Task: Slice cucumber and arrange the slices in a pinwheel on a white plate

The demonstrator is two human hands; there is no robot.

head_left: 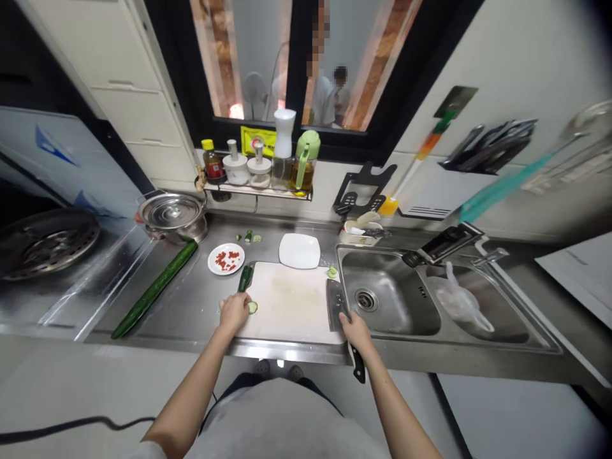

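Observation:
A white cutting board (291,303) lies on the steel counter. At its left edge my left hand (234,312) has its fingers curled on the near end of a short cucumber piece (245,278). A round cucumber slice (252,308) lies on the board right by those fingertips; I cannot tell whether they touch it. My right hand (354,330) is closed on a cleaver (336,305). Its broad blade rests over the board's right edge, and the black handle points toward me. More cucumber bits (331,272) are at the board's far right corner.
Behind the board sit a white plate (299,250) and a round plate (216,263) with chopped red pieces. A whole cucumber (155,289) and a lidded pot (173,213) are at left. On the right is a sink (389,319); seasonings stand on a shelf (261,190).

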